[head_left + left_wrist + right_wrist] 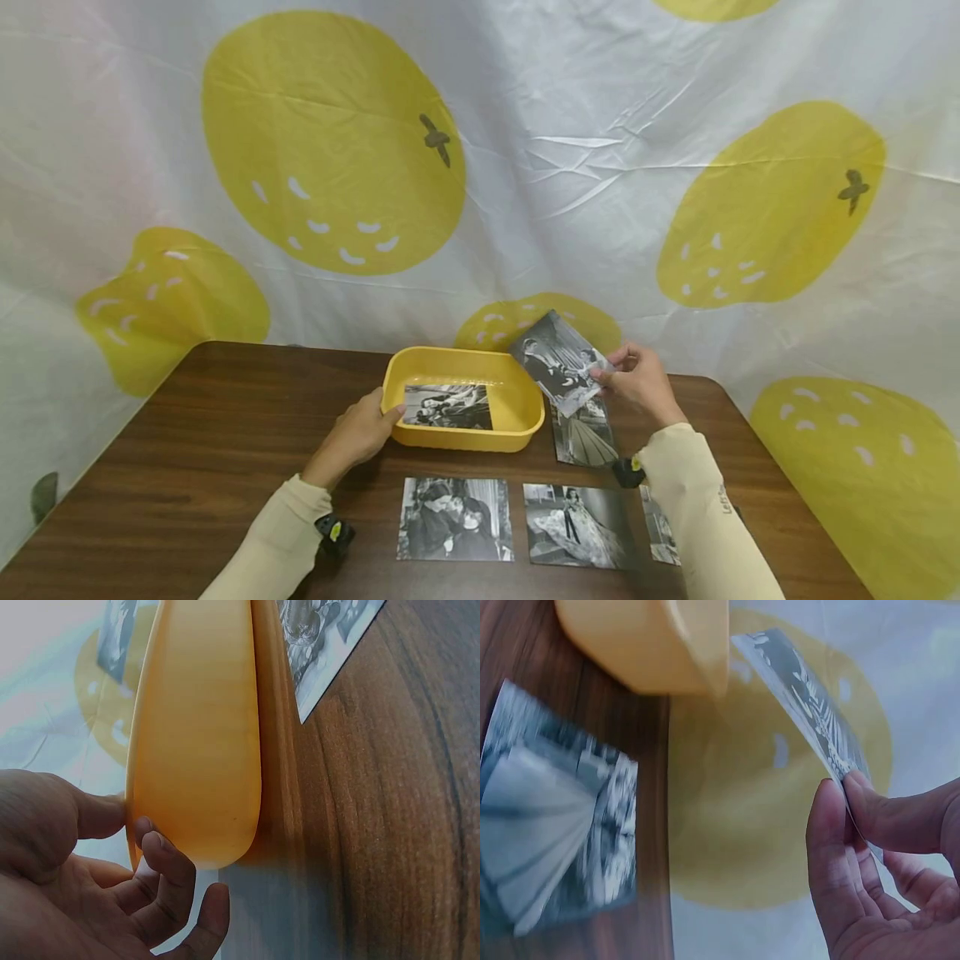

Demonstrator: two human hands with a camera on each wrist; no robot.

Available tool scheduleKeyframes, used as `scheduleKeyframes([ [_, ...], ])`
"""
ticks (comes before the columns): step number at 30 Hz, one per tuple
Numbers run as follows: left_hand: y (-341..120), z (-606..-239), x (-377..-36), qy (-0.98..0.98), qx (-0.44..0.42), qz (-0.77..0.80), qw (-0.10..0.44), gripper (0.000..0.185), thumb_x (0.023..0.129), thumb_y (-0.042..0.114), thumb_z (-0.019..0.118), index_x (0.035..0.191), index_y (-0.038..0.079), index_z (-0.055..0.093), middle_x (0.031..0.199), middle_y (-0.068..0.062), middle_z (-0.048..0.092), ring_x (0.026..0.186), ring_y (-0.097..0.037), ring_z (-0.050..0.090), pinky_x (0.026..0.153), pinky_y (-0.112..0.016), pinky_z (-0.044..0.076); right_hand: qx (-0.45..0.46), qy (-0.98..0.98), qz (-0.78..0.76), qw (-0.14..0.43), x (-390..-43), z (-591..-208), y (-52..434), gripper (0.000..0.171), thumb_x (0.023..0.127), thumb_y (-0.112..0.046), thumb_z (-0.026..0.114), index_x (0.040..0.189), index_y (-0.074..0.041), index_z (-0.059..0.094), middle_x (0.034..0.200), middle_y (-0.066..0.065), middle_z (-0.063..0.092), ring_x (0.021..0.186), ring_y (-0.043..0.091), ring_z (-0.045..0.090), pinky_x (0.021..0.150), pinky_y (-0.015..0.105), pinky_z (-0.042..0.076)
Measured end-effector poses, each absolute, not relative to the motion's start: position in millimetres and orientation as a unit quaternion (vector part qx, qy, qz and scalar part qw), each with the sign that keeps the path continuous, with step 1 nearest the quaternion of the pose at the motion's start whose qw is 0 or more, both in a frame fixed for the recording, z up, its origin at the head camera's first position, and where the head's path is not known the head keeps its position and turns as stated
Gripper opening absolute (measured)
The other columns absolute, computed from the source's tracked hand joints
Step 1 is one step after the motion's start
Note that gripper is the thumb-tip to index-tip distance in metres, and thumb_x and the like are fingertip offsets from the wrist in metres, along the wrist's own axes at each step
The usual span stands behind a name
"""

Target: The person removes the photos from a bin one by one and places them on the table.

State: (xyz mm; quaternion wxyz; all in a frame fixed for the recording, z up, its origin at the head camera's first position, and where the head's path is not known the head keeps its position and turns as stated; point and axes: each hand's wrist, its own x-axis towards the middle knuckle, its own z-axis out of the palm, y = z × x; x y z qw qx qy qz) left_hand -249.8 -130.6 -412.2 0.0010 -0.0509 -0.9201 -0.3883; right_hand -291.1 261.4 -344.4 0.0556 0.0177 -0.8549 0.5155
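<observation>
My right hand [642,385] pinches a black-and-white photo print [557,364] by one edge, thumb on one face and fingers behind, and holds it tilted above the right end of a yellow plastic tub [463,439]. At the tub's left end, my left hand [357,431] grips the rim; the left wrist view shows the thumb [101,816] on one side of the wall and curled fingers on the other. Inside the tub lies another photo [447,407]. A photo of a wide gown [583,440] lies on the table below the held print, partly covered by it in the head view.
On the brown wooden table [225,433], a photo of people close together [454,521] and one of a figure in a long dress [577,527] lie in front. A further photo [660,529] is partly hidden under my right sleeve. A lemon-print curtain [510,208] hangs behind.
</observation>
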Motion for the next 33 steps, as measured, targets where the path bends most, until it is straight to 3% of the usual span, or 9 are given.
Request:
scheduleKeyframes([
  [6, -131, -412, -250, -0.919, -0.055, -0.391, -0.003, 0.045, 0.106, 0.026, 0.053, 0.138, -0.006, 0.052, 0.093, -0.009, 0.063, 0.082, -0.026, 0.058, 0.075, -0.051, 0.048, -0.024, -0.866, 0.493, 0.074, -281, -352, 293, 0.028, 0.09, -0.002, 0.075, 0.101, 0.008, 0.051, 0.075, 0.004, 0.064, 0.059, 0.013, 0.066, 0.061, 0.028, 0.054],
  [13, -130, -411, -250, -0.919, -0.054, -0.391, -0.007, 0.046, 0.106, 0.026, 0.053, 0.139, -0.006, 0.051, 0.096, -0.01, 0.064, 0.084, -0.026, 0.059, 0.076, -0.051, 0.048, -0.085, -0.88, 0.462, 0.074, -267, -372, 330, 0.028, 0.091, -0.006, 0.073, 0.103, 0.008, 0.051, 0.088, 0.011, 0.062, 0.064, 0.017, 0.071, 0.062, 0.026, 0.054],
  [23, -131, -412, -251, -0.918, -0.052, -0.393, -0.011, 0.046, 0.106, 0.026, 0.053, 0.139, -0.006, 0.05, 0.099, -0.01, 0.064, 0.085, -0.026, 0.058, 0.078, -0.051, 0.048, -0.138, -0.849, 0.506, 0.058, -252, -401, 361, 0.026, 0.089, 0.005, 0.068, 0.1, 0.012, 0.045, 0.092, 0.016, 0.054, 0.064, 0.013, 0.067, 0.063, 0.029, 0.058],
  [29, -130, -413, -252, -0.917, -0.044, -0.396, -0.015, 0.049, 0.106, 0.026, 0.053, 0.143, -0.006, 0.048, 0.104, -0.012, 0.065, 0.088, -0.026, 0.058, 0.082, -0.052, 0.048, -0.17, -0.888, 0.425, 0.037, -245, -410, 371, 0.027, 0.087, -0.008, 0.072, 0.093, 0.009, 0.052, 0.074, 0.011, 0.063, 0.06, 0.018, 0.068, 0.06, 0.028, 0.05],
  [33, -130, -413, -252, -0.917, -0.044, -0.396, -0.015, 0.049, 0.106, 0.025, 0.053, 0.143, -0.006, 0.048, 0.101, -0.011, 0.065, 0.086, -0.026, 0.058, 0.081, -0.051, 0.047, -0.176, -0.93, 0.322, 0.021, -243, -412, 374, 0.031, 0.085, -0.021, 0.074, 0.081, 0.006, 0.061, 0.071, 0.012, 0.065, 0.068, 0.027, 0.062, 0.063, 0.04, 0.048],
])
